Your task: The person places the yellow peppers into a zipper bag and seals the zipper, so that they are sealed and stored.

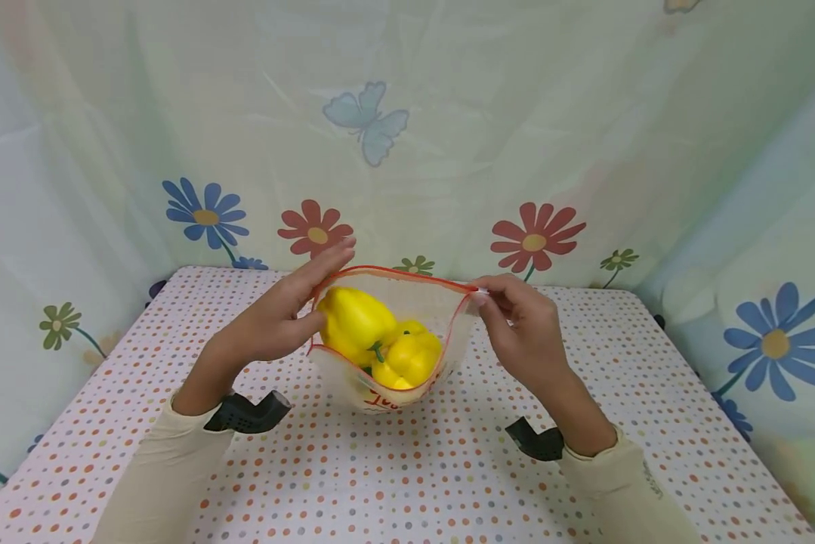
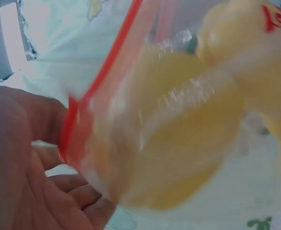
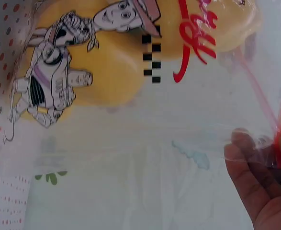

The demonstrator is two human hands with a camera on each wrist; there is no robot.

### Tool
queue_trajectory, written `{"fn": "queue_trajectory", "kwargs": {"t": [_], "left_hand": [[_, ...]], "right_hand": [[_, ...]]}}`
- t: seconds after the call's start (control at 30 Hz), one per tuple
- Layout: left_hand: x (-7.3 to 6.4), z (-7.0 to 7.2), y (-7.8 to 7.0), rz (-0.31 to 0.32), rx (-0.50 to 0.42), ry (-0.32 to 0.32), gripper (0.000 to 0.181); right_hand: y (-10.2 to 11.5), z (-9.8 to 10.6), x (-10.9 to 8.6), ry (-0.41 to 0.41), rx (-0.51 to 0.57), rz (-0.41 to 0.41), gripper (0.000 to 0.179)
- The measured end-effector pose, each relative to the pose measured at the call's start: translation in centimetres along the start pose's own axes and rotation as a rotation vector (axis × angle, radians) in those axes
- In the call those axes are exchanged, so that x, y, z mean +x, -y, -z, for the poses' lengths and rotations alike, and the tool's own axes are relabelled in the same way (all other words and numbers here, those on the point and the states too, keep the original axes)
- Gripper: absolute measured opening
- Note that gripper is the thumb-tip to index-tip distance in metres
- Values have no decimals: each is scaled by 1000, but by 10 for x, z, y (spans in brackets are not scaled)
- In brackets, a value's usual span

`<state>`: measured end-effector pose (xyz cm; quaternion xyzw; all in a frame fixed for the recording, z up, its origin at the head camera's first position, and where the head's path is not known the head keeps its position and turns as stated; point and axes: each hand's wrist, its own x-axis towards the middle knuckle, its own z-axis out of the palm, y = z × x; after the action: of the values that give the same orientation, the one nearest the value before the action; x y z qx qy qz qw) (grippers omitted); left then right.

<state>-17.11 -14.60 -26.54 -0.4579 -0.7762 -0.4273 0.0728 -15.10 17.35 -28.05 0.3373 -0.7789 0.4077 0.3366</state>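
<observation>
A clear zip bag point(image 1: 380, 400) with a red-edged mouth gapes toward me between both hands. Yellow bell peppers point(image 1: 356, 321) with green stems lie inside it; through the plastic in the left wrist view they look hazy. My left hand point(image 1: 281, 313) is at the bag's left edge, its fingers straight along the outside and its thumb at the mouth beside the larger pepper. With thumb and fingers, my right hand point(image 1: 526, 325) pinches the bag's right top corner by a small white piece on the red strip. Cartoon figures point(image 3: 54, 72) and red lettering show on the bag's side.
A white tablecloth point(image 1: 353, 483) with coloured dots covers the table beneath the bag. Behind and at both sides hangs a pale curtain point(image 1: 448, 151) printed with flowers and a butterfly. Dark wrist mounts point(image 1: 247, 413) sit on both forearms.
</observation>
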Motion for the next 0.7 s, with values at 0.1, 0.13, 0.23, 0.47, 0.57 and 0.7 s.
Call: {"fn": "queue_trajectory", "kwargs": {"t": [0.1, 0.13, 0.23, 0.47, 0.57, 0.7], "left_hand": [[-7, -12, 1, 48, -54, -45, 75], [-12, -18, 1, 57, -44, -58, 80], [-27, -42, 0, 1, 51, -89, 104], [-49, -102, -3, -182, 190, -199, 133], [-48, -108, -3, -147, 200, -306, 120], [-46, -106, 3, -87, 255, -349, 93]], "right_hand": [[0, -2, -1, -43, -43, -56, 19], [0, -2, -1, -56, -52, -72, 18], [0, -4, -2, -93, -87, -93, 17], [2, -6, 3, -135, -116, -64, 17], [3, -7, 5, -146, -105, -64, 18], [6, -7, 6, -155, -78, -90, 18]]}}
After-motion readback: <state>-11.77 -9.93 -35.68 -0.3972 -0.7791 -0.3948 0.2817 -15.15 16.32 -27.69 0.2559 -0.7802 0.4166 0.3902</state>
